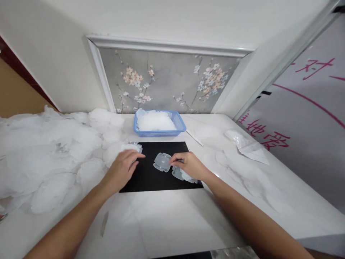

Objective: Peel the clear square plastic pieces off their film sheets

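Observation:
A translucent, flower-shaped plastic piece [162, 162] with rounded lobes is over the middle of a black mat [151, 181]. My right hand [188, 164] pinches its right edge between thumb and fingers. Beneath that hand, more translucent pieces [178, 173] overlap at the mat's right side, partly covered by the fingers. My left hand [122, 171] is over the mat's left edge, thumb and index finger apart, with nothing seen between them. Just behind it lie other translucent pieces [136, 146], half hidden by the hand.
A large heap of whitish translucent pieces [48, 144] covers the table's left side. Behind the mat stands a blue basket [161, 133] holding more whitish material. A thin white stick [194, 137] lies beside it. A clear plastic bag [249, 147] rests at the right.

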A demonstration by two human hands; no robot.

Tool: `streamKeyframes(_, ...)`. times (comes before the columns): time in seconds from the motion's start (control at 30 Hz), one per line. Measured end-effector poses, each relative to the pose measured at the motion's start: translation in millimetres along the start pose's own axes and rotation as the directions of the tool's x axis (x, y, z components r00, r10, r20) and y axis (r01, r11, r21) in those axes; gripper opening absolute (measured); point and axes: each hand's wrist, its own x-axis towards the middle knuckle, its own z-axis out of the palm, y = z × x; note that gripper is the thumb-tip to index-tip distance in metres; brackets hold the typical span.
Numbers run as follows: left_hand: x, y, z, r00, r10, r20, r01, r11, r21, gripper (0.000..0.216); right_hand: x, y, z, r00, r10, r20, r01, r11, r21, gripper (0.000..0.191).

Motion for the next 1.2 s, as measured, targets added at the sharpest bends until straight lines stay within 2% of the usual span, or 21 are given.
streamKeyframes(0.03, 5, -9, 0, 0.992, 0.039, -0.117, -0.026, 0.993, 0.112, 0.025, 1, 1, -1, 1.000, 0.021, 0.009, -0.020, 0.999, -0.040, 0.012)
streamKeyframes(0.07, 9, -17, 1, 0.983, 0.057, -0.172, -0.024, 0.981, 0.193, 0.027, 1, 3, -2, 0.999, 0.040, 0.014, -0.039, 0.997, -0.068, 0.011)
streamKeyframes(0.2, 15, -38, 3, 0.986, 0.043, -0.159, 0.007, 0.953, 0.302, 0.032, 3, 10, -6, 0.998, 0.067, 0.007, -0.066, 0.994, -0.090, 0.010)
streamKeyframes(0.37, 13, -32, 9, 0.978, 0.074, -0.196, 0.002, 0.932, 0.362, 0.022, 4, 14, -6, 0.998, 0.057, -0.008, -0.057, 0.997, -0.057, 0.007)
streamKeyframes(0.47, 13, -25, 12, 0.975, 0.082, -0.208, -0.010, 0.945, 0.327, 0.007, 5, 14, -3, 0.997, 0.069, -0.032, -0.069, 0.998, -0.015, 0.003)
streamKeyframes(0.53, 13, -20, 12, 0.971, 0.081, -0.225, -0.020, 0.965, 0.260, 0.010, 5, 14, -2, 0.995, 0.079, -0.055, -0.077, 0.996, 0.037, 0.005)
streamKeyframes(0.63, 12, -10, 11, 0.957, 0.059, -0.283, -0.042, 0.997, 0.064, 0.012, 6, 14, -2, 0.993, 0.092, -0.076, -0.085, 0.992, 0.097, 0.015)
streamKeyframes(0.7, 9, -3, 10, 0.958, -0.002, -0.288, -0.028, 0.995, -0.099, 0.010, 7, 14, -2, 0.992, 0.098, -0.074, -0.089, 0.990, 0.109, 0.018)
streamKeyframes(0.8, 4, 4, 15, 0.967, -0.164, -0.197, 0.092, 0.939, -0.330, 0.018, 8, 13, -3, 0.993, 0.093, -0.065, -0.085, 0.989, 0.119, 0.017)
streamKeyframes(0.93, 1, 5, 30, 0.926, -0.376, 0.024, 0.311, 0.728, -0.611, 0.034, 8, 12, -4, 0.995, 0.088, -0.050, -0.081, 0.989, 0.127, 0.015)
streamKeyframes(1.07, 3, 3, 39, 0.882, -0.418, 0.217, 0.425, 0.505, -0.751, 0.034, 8, 12, -4, 0.995, 0.087, -0.043, -0.081, 0.989, 0.126, 0.014)
streamKeyframes(1.2, 5, 4, 35, 0.853, -0.448, 0.268, 0.448, 0.365, -0.816, 0.027, 8, 10, -4, 0.996, 0.082, -0.038, -0.077, 0.990, 0.117, 0.013)
